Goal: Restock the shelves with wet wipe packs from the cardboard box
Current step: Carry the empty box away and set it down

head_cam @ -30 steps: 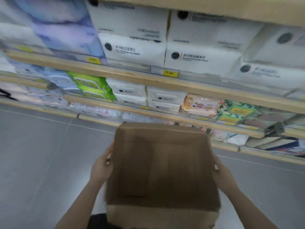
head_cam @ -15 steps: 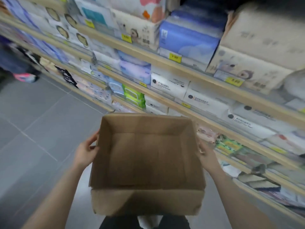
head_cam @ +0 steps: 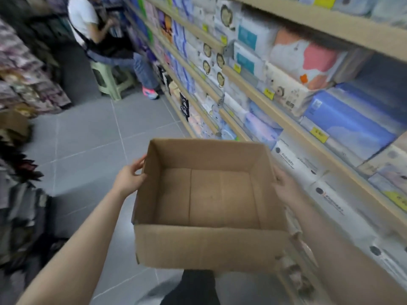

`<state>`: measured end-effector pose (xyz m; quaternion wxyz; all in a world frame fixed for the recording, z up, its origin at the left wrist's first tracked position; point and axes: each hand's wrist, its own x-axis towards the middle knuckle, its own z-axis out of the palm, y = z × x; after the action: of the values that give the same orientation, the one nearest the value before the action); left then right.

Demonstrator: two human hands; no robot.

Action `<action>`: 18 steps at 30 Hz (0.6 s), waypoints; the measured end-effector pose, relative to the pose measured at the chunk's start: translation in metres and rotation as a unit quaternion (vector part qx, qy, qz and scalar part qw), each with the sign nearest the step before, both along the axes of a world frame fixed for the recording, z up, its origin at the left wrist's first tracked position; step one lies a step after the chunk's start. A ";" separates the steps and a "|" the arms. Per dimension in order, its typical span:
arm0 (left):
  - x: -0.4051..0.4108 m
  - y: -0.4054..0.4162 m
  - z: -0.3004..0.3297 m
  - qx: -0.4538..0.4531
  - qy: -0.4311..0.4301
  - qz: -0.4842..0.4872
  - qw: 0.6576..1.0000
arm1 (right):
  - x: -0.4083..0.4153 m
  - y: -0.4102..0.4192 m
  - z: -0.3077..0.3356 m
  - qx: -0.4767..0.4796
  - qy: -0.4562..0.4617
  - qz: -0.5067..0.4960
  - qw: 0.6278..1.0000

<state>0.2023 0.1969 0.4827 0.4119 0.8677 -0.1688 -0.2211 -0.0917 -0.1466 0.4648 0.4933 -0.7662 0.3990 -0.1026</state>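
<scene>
Box of brown cardboard is carried level at waist height in the one head view, open top up, with nothing showing on its bare floor. Left hand presses flat against the outside of the left wall near the far corner, fingers wrapped toward the rim; right hand does the same on the right wall. Both hands are closed on the box, one per side, which in my judgement keeps a light empty carton steady while walking.

Shelves run along the right of the aisle, their wooden front edges carrying yellow price tags. Packs in white wrap fill the tier just beside the box's right wall; whether these are the wet wipes cannot be read through the blur. No pack sits in the box.

Floor is grey tile. A second person sits on a pale green stool at the far end of the aisle, close to the shelving.

Judgement: the box appears emptied, so stocking from it looks complete, and it is likely being taken away.
</scene>
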 end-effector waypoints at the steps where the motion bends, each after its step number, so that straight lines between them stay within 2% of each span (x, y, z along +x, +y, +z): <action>1: 0.009 0.004 0.000 0.000 -0.006 0.012 1.000 | 0.017 -0.005 0.001 -0.011 0.009 0.025 1.000; 6: 0.043 0.032 -0.005 0.003 -0.008 0.090 0.996 | 0.118 -0.034 -0.026 -0.054 0.044 0.114 0.991; 8: 0.054 0.049 -0.011 0.007 -0.003 0.126 0.992 | 0.163 -0.020 -0.019 -0.080 0.054 0.134 0.986; 14: 0.084 0.114 -0.035 0.022 0.006 0.233 0.972 | 0.295 0.019 -0.031 -0.058 0.074 0.222 0.970; 18: 0.100 0.152 -0.040 0.050 0.002 0.302 0.952 | 0.373 0.048 -0.040 -0.070 0.083 0.306 0.946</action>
<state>0.3024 0.3485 0.4431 0.4155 0.8974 0.1132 -0.0962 0.2818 -0.0983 0.4246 0.4112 -0.8898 0.1763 0.0899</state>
